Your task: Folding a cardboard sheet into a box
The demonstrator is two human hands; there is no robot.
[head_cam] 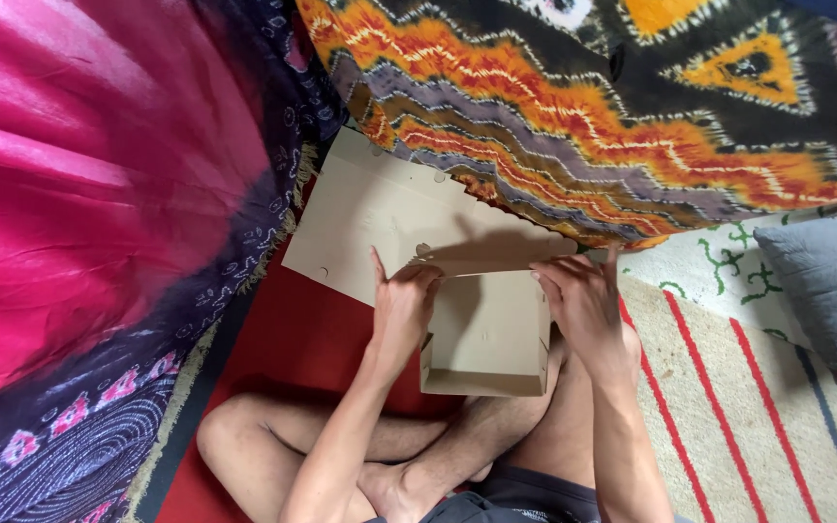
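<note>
Nearest the lens, crossed bare legs (341,446) on the red mat (283,339), forming a cradle for the work. Just beyond, fingers (417,277) of the left hand (401,315) curled together and pinched on the left wall of a small tan cardboard box (486,334), thumb side inward, apparently pressing a flap or tab into its fold, though the exact contact lies hidden behind the knuckles. Opposite, fingers (552,275) of the right hand (583,305) closed on the upper right corner of the same box, bracing that wall upright against the push from the other side. Box resting open-topped across the shins, between both wrists, near wall facing the camera, held low and close for a clear view into its cavity. Behind the box and touching its far edge, the broad lid panel (380,218), still flat and unfolded, with scalloped edge and small punched holes, lying on the mat and sliding under the orange and black patterned cloth (583,107). To the left, a large pink and purple cloth (89,194) draped down to the floor. To the right, a cream rug with red stripes (728,387), and at its far edge a grey cushion (825,286), well apart from both hands.
</note>
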